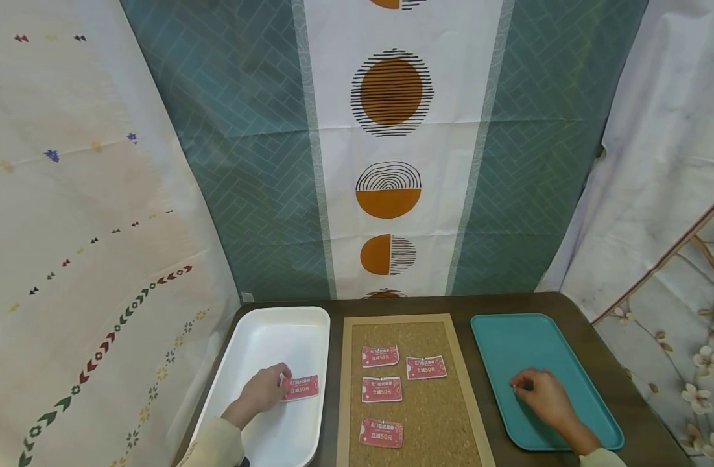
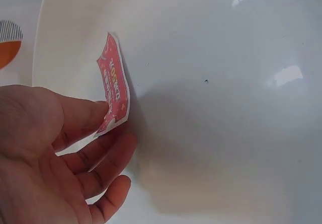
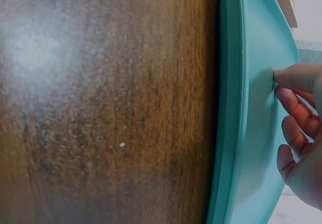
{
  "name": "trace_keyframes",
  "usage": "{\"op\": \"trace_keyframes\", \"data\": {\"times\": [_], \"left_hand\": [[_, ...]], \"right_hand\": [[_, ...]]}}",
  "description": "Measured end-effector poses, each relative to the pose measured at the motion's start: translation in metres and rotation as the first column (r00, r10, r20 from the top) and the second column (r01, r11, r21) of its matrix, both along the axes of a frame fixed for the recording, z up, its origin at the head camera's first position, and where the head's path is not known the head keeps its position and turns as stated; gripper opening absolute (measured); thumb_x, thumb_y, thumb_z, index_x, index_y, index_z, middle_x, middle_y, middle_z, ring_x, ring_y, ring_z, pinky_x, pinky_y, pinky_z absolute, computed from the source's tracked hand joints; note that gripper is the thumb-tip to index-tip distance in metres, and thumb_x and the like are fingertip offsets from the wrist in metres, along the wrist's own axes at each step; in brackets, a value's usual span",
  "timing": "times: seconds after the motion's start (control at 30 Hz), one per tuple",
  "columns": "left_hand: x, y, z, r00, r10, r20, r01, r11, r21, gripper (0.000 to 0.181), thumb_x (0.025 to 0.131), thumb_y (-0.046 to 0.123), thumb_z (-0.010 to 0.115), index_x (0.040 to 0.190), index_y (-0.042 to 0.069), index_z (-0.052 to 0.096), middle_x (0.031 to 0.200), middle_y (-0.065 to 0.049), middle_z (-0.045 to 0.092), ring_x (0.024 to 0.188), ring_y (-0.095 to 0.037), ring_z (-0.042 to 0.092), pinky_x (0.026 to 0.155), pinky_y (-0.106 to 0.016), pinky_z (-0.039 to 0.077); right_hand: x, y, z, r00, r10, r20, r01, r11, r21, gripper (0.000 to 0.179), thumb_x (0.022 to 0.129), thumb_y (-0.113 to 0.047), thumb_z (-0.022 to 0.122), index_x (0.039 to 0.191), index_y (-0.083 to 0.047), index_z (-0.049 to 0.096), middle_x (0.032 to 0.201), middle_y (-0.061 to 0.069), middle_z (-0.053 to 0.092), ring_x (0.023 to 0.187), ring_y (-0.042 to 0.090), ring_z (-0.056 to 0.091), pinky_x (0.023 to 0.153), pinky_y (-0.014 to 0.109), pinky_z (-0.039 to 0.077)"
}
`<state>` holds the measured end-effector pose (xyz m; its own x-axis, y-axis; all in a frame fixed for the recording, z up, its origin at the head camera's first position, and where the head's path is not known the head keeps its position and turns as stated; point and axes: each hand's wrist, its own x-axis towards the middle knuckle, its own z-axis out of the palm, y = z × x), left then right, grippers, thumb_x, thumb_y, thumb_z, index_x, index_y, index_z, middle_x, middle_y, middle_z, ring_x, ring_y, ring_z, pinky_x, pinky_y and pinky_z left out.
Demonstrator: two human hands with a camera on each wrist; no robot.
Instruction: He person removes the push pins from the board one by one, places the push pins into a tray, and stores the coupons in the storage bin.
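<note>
While left hand (image 1: 262,390) pinches coupon (image 1: 303,388) over white tray (image 1: 292,334), right hand (image 1: 546,397) pinches tiny object (image 3: 274,86), over teal tray (image 1: 511,340)

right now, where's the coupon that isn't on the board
In the head view, the coupon is at lower left, pinched in the left hand over the white tray, left of the board.
</note>
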<state>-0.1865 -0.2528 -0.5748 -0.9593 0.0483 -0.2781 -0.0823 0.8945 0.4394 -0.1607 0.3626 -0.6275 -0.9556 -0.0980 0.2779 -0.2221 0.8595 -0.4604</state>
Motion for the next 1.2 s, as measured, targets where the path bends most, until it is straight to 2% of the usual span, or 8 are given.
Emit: {"op": "trace_keyframes", "data": {"times": [0.1,0.2,0.37,0.53,0.77,0.9,1.07,1.2], "left_hand": [[0.001,0.0,0.002,1.0,-0.001,-0.005,0.001,1.0,-0.007,0.024,0.094,0.013,0.074,0.116,0.008,0.068,0.083,-0.002,0.06,0.071,-0.018,0.056,0.063,-0.032,0.046],[0.002,0.002,0.006,1.0,0.012,-0.028,-0.012,1.0,-0.02,0.026,0.093,0.015,0.075,0.117,0.007,0.068,0.089,-0.005,0.059,0.075,-0.019,0.056,0.064,-0.034,0.049],[-0.001,0.006,0.012,0.991,0.032,-0.132,-0.031,0.999,0.01,0.026,0.095,0.021,0.077,0.117,0.007,0.07,0.106,-0.01,0.064,0.087,-0.021,0.062,0.075,-0.041,0.057],[-0.004,0.01,0.019,0.971,0.056,-0.233,-0.039,0.996,0.075,0.024,0.096,0.02,0.076,0.116,0.007,0.071,0.112,-0.012,0.069,0.094,-0.024,0.067,0.082,-0.048,0.06],[-0.009,0.022,0.022,0.948,0.127,-0.292,-0.069,0.977,0.2,0.021,0.099,0.018,0.071,0.117,0.006,0.071,0.104,-0.009,0.072,0.083,-0.017,0.066,0.076,-0.039,0.058],[-0.012,0.033,0.02,0.938,0.145,-0.314,-0.063,0.964,0.257,0.02,0.099,0.018,0.071,0.117,0.008,0.071,0.1,-0.006,0.074,0.08,-0.014,0.066,0.073,-0.035,0.056],[-0.012,0.051,0.018,0.927,0.144,-0.345,-0.034,0.952,0.305,0.019,0.099,0.016,0.071,0.116,0.009,0.071,0.098,-0.005,0.074,0.079,-0.014,0.066,0.072,-0.034,0.057],[-0.009,0.066,0.015,0.926,0.136,-0.352,-0.011,0.942,0.334,0.018,0.099,0.016,0.071,0.116,0.009,0.071,0.098,-0.004,0.074,0.079,-0.012,0.066,0.069,-0.03,0.056]], "right_hand": [[-0.001,0.001,-0.001,1.0,0.0,0.011,0.0,1.0,0.004,0.018,0.076,-0.005,0.088,0.083,-0.017,0.077,0.076,-0.013,0.069,0.073,0.006,0.063,0.082,0.047,0.049],[-0.001,0.002,-0.002,1.0,0.003,-0.002,-0.003,1.0,0.007,0.018,0.075,-0.006,0.089,0.084,-0.016,0.077,0.076,-0.012,0.068,0.073,0.009,0.062,0.076,0.043,0.05],[0.002,0.002,-0.002,0.994,0.006,-0.107,-0.008,1.0,-0.017,0.021,0.072,-0.009,0.092,0.084,-0.017,0.077,0.076,-0.013,0.066,0.071,0.005,0.059,0.063,0.034,0.048],[0.001,-0.005,0.003,0.983,-0.012,-0.183,0.005,0.999,-0.041,0.019,0.075,-0.008,0.09,0.085,-0.017,0.077,0.08,-0.011,0.067,0.073,0.002,0.059,0.062,0.033,0.049],[-0.008,-0.018,0.012,0.991,0.006,-0.137,-0.013,0.998,-0.055,0.013,0.081,-0.007,0.086,0.09,-0.013,0.08,0.084,-0.007,0.072,0.074,0.003,0.061,0.065,0.034,0.051],[-0.014,-0.025,0.017,0.998,0.015,-0.06,-0.022,0.994,-0.104,0.01,0.086,-0.008,0.084,0.095,-0.011,0.08,0.087,-0.005,0.073,0.073,0.001,0.058,0.064,0.032,0.049],[-0.02,-0.037,0.021,0.999,0.024,-0.049,-0.03,0.99,-0.14,0.009,0.088,-0.006,0.082,0.096,-0.01,0.079,0.085,-0.006,0.071,0.072,-0.002,0.055,0.063,0.03,0.048],[-0.025,-0.047,0.022,0.998,0.031,-0.047,-0.038,0.986,-0.161,0.009,0.088,-0.005,0.08,0.096,-0.009,0.079,0.084,-0.007,0.071,0.071,-0.002,0.055,0.063,0.029,0.048]]}}
